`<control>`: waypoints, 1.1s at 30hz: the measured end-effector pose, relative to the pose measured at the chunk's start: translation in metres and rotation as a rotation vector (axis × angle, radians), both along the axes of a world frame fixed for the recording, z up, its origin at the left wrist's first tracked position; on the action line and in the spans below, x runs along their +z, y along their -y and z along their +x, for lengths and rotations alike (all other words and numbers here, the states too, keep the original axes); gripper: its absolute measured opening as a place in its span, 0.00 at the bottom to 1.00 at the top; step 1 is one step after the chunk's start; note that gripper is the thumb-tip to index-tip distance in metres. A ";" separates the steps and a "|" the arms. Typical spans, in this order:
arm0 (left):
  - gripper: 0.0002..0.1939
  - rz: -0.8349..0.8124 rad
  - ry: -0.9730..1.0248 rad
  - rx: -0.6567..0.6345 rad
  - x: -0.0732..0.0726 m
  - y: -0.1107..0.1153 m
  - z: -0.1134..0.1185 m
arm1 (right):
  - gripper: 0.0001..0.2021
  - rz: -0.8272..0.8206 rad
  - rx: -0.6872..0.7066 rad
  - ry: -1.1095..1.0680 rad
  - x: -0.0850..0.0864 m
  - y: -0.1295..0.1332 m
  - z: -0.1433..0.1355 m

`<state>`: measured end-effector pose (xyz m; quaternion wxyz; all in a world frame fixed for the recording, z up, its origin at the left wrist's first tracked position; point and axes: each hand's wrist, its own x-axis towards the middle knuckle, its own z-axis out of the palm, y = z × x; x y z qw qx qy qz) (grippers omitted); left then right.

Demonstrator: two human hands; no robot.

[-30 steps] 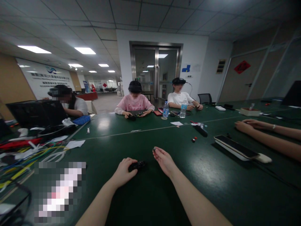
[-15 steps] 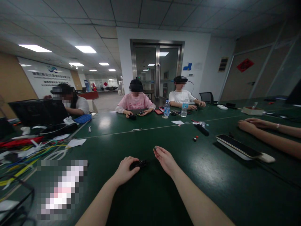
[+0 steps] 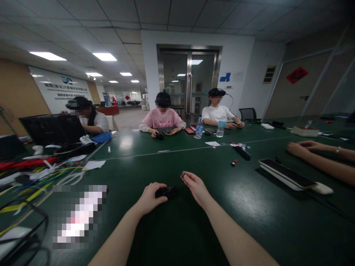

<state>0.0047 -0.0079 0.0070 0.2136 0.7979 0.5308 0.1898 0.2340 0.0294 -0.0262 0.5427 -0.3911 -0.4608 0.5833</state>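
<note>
My left hand (image 3: 151, 197) rests low over the green table, its thumb and fingers curled round a small black object (image 3: 169, 191) with tiny details on its top. What kind of object it is does not show. To the right of it, my right hand (image 3: 195, 186) is raised slightly and pinches a small grey piece (image 3: 183, 175) between thumb and fingertips. That piece is too small to name. The two hands are a short way apart, and the piece does not touch the black object.
A phone (image 3: 287, 173) lies on a white box at right, near another person's hands (image 3: 301, 149). Small orange and dark bits (image 3: 233, 163) lie ahead. Tangled cables (image 3: 41, 184) and a pixelated patch (image 3: 80, 216) are left. Across the table stand water bottles (image 3: 220, 128); people sit there.
The camera view has turned slightly left, so the surroundings sit further right. Both hands keep nearly the same pose, still with the black object and the grey piece.
</note>
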 end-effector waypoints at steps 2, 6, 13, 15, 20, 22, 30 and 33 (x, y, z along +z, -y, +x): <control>0.22 0.019 -0.002 -0.004 -0.002 -0.001 0.000 | 0.18 0.095 0.034 0.169 0.003 0.005 -0.005; 0.23 0.066 -0.004 -0.020 -0.008 -0.004 -0.001 | 0.15 0.313 0.114 0.513 0.009 0.015 -0.015; 0.21 0.086 0.021 -0.022 -0.013 -0.006 -0.002 | 0.11 0.506 0.185 0.924 0.019 0.028 -0.022; 0.22 0.075 0.033 -0.019 -0.012 -0.006 -0.002 | 0.12 0.500 0.194 0.951 0.020 0.029 -0.022; 0.22 0.067 0.028 -0.018 -0.010 -0.004 -0.001 | 0.12 0.472 0.193 0.885 0.017 0.027 -0.021; 0.22 0.081 0.020 -0.014 -0.009 -0.004 -0.001 | 0.12 0.458 0.187 0.808 0.015 0.026 -0.021; 0.22 0.072 -0.030 -0.017 -0.010 -0.005 -0.001 | 0.12 0.367 0.197 0.605 0.010 0.024 -0.020; 0.22 0.070 -0.040 -0.015 -0.009 -0.004 0.000 | 0.15 0.333 0.194 0.584 0.009 0.022 -0.019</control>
